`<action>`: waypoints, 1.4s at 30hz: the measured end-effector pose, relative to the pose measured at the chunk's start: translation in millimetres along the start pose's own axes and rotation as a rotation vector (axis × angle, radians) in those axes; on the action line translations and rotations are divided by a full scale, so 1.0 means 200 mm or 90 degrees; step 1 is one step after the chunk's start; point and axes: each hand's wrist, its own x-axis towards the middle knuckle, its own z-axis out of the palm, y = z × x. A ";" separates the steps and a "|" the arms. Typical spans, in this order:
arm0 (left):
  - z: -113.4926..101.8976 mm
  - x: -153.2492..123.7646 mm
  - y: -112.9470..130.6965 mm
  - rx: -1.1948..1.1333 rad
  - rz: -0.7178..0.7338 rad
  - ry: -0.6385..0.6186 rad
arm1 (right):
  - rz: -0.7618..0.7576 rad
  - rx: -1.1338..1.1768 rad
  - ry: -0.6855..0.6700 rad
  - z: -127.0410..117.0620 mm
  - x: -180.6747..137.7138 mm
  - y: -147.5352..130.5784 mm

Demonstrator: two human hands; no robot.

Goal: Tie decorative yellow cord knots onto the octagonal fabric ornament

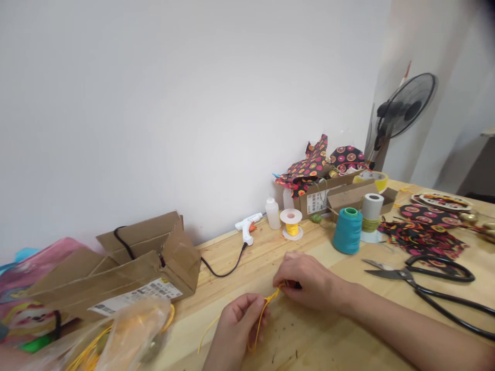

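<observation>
A thin yellow cord [274, 296] runs between my two hands above the wooden table. My left hand [242, 322] pinches it between thumb and forefinger, and a loop of it hangs below those fingers. One loose end trails out to the left. My right hand [305, 278] is closed on the cord a little farther to the right; a small dark object shows under its fingers, too hidden to name. Black-handled scissors [410, 275] lie with blades apart to the right of my right hand.
A glue gun [247, 226], a white bottle [273, 213] and a yellow cord spool [291, 226] stand near the wall. Behind my right hand is a teal thread cone [347, 232]. An open cardboard box [154, 268] and a plastic bag [131, 330] occupy the left; patterned fabric pieces [425, 237] lie right.
</observation>
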 end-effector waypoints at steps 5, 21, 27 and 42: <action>-0.01 0.01 -0.01 -0.039 -0.015 -0.014 | 0.009 0.000 0.007 0.01 0.00 0.01; -0.01 0.00 -0.01 -0.058 -0.002 0.000 | 0.025 0.018 0.013 0.01 0.00 0.00; 0.00 -0.01 0.01 -0.092 -0.031 -0.014 | 0.024 0.020 0.013 0.01 0.00 0.01; 0.00 0.00 0.00 -0.083 0.035 -0.024 | 0.028 0.017 0.052 0.00 -0.01 -0.01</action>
